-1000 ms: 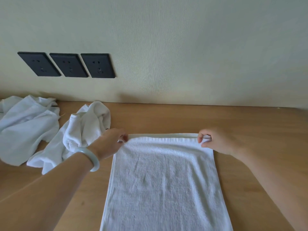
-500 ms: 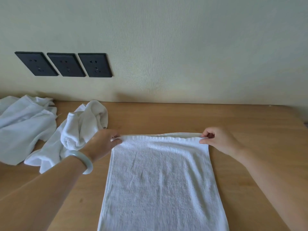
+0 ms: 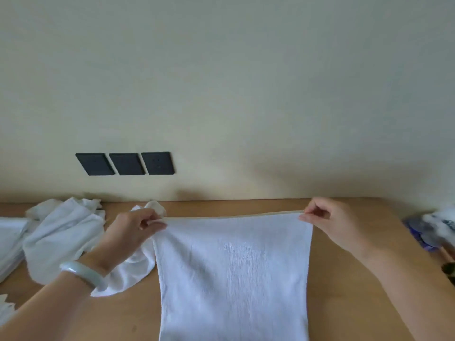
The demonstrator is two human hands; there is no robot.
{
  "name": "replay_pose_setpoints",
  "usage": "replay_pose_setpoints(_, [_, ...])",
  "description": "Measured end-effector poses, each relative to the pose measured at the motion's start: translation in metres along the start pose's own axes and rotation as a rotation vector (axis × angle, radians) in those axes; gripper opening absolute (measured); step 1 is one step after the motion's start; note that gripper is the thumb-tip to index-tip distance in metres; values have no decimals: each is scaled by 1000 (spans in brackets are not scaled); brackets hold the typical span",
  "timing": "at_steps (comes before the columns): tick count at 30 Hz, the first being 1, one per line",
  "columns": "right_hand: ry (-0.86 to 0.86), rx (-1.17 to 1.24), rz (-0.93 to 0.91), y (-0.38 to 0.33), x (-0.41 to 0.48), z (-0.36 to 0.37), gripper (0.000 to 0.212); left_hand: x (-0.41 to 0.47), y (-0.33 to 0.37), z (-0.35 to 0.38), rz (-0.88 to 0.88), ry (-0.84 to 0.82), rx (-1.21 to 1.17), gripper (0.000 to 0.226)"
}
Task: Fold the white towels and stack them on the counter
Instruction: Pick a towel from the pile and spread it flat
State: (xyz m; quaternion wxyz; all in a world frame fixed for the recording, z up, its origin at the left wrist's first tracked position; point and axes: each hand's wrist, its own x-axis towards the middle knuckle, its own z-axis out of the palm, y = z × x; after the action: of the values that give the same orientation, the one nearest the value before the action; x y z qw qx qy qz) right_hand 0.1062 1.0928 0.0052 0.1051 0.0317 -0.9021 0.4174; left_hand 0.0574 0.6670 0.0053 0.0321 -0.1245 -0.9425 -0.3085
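Observation:
A white towel (image 3: 234,271) hangs stretched in front of me over the wooden counter (image 3: 349,286), its top edge taut and raised. My left hand (image 3: 133,232), with a pale bangle on the wrist, pinches the top left corner. My right hand (image 3: 332,225) pinches the top right corner. The towel's lower end runs out of the bottom of the view. Crumpled white towels (image 3: 61,237) lie in a heap on the counter to the left, partly behind my left arm.
Three black wall sockets (image 3: 125,163) sit on the cream wall above the counter's back edge. A blurred blue and white object (image 3: 430,232) lies at the counter's right end. More white cloth (image 3: 9,242) lies at the far left edge.
Both hands have lifted the towel's far edge off the counter and pulled it taut. The camera has tilted up, showing more wall.

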Motion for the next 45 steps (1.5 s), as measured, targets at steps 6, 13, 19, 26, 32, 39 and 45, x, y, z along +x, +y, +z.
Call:
replay_pose_setpoints(6, [161,29,-81,-61,3,-62,20,-1,55,-79,94,166,7,21])
replay_pose_setpoints(13, [318,-23,-168,-111,16,-97,32,3,106,-137,165,264,-42,18])
replay_pose_setpoints(19, [288,-128,-82,-118,19,-97,31,9,111,-138,136,222,28,11])
replay_pose_setpoints(26, [242,-131,-39,-115,18,-88,34,13,97,-134,66,187,24,20])
replay_pose_setpoints(32, [142,-136,25,-117,6,-90,23,0,84,-138,54,136,21,28])
replay_pose_setpoints(39, [-23,-86,45,-131,-32,-109,15,-34,77,-150,28,-97,-108,15])
replay_pose_setpoints(45, [-171,129,181,-129,-29,-154,62,-44,91,-168,89,-234,-685,50])
